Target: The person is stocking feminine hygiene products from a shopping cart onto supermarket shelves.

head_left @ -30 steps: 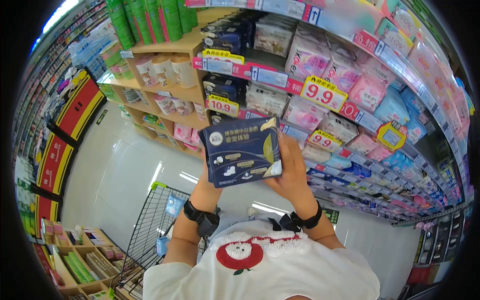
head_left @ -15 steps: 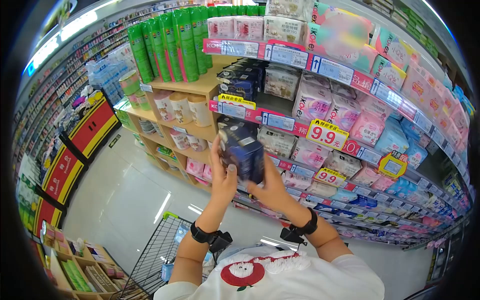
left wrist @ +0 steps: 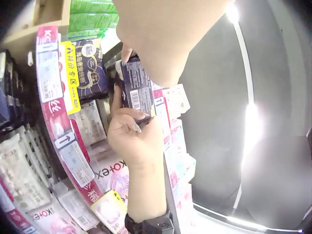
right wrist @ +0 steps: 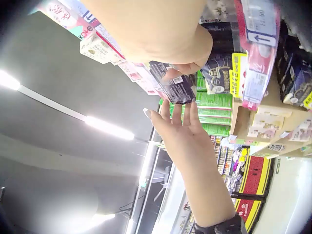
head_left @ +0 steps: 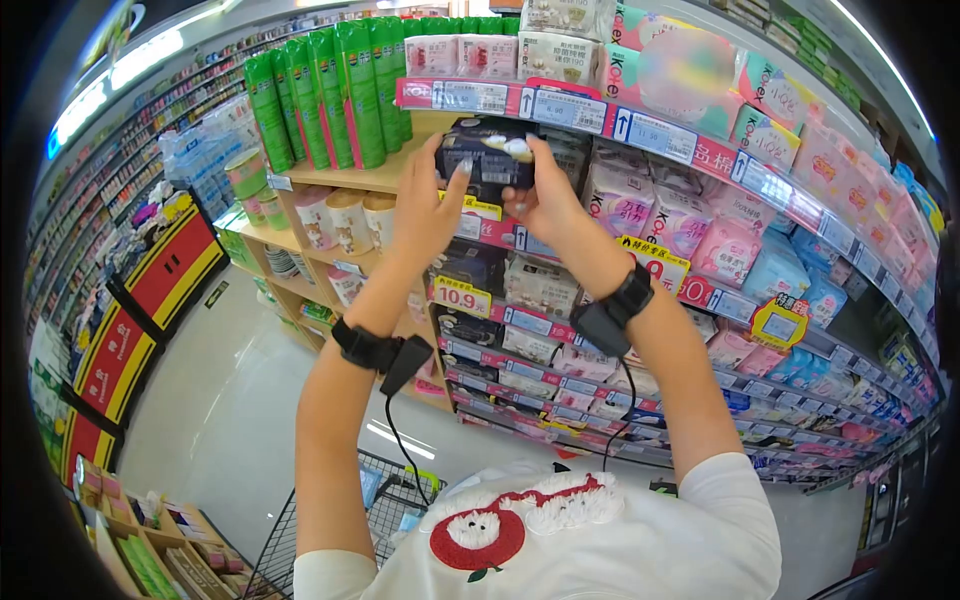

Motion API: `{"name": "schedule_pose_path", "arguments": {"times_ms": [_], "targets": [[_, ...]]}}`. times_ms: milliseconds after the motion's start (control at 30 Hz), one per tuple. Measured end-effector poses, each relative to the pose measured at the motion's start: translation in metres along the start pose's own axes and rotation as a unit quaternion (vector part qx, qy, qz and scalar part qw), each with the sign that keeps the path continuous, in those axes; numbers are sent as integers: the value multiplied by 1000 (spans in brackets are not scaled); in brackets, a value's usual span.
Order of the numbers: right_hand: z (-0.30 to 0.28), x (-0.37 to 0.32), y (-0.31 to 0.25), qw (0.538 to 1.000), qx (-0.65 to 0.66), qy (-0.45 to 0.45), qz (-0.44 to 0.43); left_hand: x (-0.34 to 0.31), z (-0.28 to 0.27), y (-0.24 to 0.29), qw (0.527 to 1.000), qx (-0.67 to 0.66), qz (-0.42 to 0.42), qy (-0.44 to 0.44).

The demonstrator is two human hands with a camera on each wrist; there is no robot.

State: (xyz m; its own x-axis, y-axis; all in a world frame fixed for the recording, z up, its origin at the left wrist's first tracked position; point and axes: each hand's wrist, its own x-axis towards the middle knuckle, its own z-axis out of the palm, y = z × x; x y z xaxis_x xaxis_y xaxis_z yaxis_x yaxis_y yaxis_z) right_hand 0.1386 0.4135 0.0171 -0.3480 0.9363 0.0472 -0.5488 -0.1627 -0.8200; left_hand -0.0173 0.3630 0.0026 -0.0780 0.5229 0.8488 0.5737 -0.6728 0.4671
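Observation:
Both hands hold a dark navy pack of sanitary pads (head_left: 485, 155) out in front, at the second shelf down in the head view. My left hand (head_left: 430, 210) grips its left end, thumb across the near face. At the other end, my right hand (head_left: 552, 200) has its fingers around the edge. The left wrist view shows the pack's barcode side (left wrist: 142, 92) facing out, with the right hand (left wrist: 134, 136) curled on it. Another navy pack (left wrist: 91, 73) stands behind it on the shelf, beside a yellow price tag (left wrist: 69, 78).
Green spray cans (head_left: 360, 95) stand left of the pack on a wooden shelf (head_left: 375, 175). Pink and white pad packs (head_left: 625, 200) fill the shelves to the right, behind projecting price strips (head_left: 655, 135). A wire cart (head_left: 330, 500) is low by the body.
The pack was low near the chest with its printed front showing. It has been turned and lifted forward to the shelf, both hands still holding it as the arms stretched out.

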Motion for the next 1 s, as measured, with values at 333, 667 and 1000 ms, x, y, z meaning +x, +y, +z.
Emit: {"name": "schedule_pose_path", "arguments": {"times_ms": [333, 667, 1000], "targets": [[-12, 83, -33, 990, -78, 122, -1, 50, 36, -67, 989, 147, 19, -6], [1, 79, -39, 959, -218, 160, -83, 101, 51, -84, 933, 279, -53, -220], [-28, 155, -15, 841, -428, 267, -198, 102, 71, -98, 925, 335, -123, -133]]}}
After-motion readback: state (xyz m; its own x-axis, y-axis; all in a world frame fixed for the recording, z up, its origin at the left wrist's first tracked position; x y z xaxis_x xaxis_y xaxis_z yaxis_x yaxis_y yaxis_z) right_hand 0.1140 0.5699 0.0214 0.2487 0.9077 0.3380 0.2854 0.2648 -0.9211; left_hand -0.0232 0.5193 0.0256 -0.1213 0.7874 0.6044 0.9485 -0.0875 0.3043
